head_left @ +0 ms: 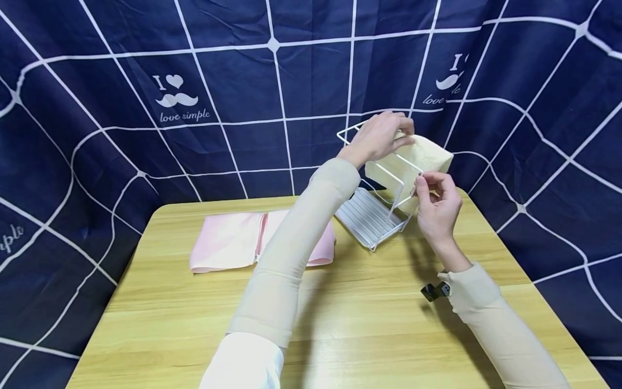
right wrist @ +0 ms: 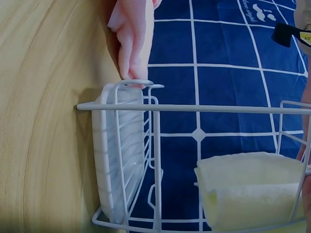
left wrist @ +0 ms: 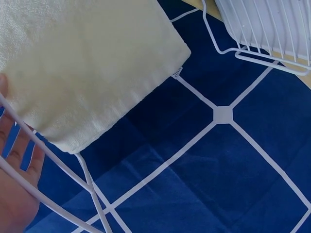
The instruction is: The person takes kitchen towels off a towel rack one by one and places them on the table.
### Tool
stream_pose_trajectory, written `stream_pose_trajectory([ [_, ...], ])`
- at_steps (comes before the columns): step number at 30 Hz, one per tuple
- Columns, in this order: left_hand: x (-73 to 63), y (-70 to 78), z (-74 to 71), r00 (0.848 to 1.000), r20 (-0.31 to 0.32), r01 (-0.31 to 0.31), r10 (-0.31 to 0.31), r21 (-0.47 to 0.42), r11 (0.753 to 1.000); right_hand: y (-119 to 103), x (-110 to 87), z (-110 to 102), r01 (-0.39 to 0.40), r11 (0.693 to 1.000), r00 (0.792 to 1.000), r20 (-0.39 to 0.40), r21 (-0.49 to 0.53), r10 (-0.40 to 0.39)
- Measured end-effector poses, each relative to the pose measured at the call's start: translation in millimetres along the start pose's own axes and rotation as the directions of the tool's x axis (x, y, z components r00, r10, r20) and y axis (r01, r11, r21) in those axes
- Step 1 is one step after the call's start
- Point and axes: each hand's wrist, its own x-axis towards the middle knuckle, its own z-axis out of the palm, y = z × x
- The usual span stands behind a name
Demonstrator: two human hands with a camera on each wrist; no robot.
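A white two-tier wire rack (head_left: 402, 186) stands at the back right of the table. A pale yellow folded towel (head_left: 427, 154) lies in its upper tier, and the left wrist view shows the towel (left wrist: 107, 63) close up, its hem hanging beyond the wires. My left hand (head_left: 381, 135) reaches over the rack's top and grips the towel's near upper edge. At the front right corner my right hand (head_left: 439, 205) pinches the rack's wire between thumb and index finger; its other fingers are curled. The right wrist view has the towel (right wrist: 252, 194) behind the wires.
On the lower tier sits a ribbed white tray (head_left: 366, 216). Folded pink cloth (head_left: 228, 240) with a darker pink strip lies left of the rack, partly behind my left arm. A dark blue grid-patterned curtain (head_left: 233, 86) hangs behind the wooden table (head_left: 359, 319).
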Motion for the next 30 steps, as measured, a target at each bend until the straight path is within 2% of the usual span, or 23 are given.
stream_pose_trajectory([
  [7, -4.3, -7.8, -3.7, 0.998, -0.067, -0.023, 0.018, -0.066, 0.998, -2, 0.0, 1, -0.019, 1.000, 1.000, -0.001, -0.003, 0.019],
  [14, -10.8, -16.4, -13.2, 0.993, -0.117, 0.015, -0.031, -0.131, 0.991, -2, 0.5, 1, -0.030, 0.999, 1.000, 0.000, -0.018, 0.030],
  [19, -15.0, -20.8, -22.3, 0.981, -0.193, -0.011, -0.025, -0.180, 0.984, 0, 1.0, 0, -0.031, 0.999, 1.000, -0.005, -0.024, 0.031],
  [30, -26.2, -29.0, -43.2, 0.963, -0.236, 0.055, -0.128, -0.291, 0.955, -2, 0.2, 0, -0.026, 1.000, 1.000, 0.006, -0.018, 0.026],
])
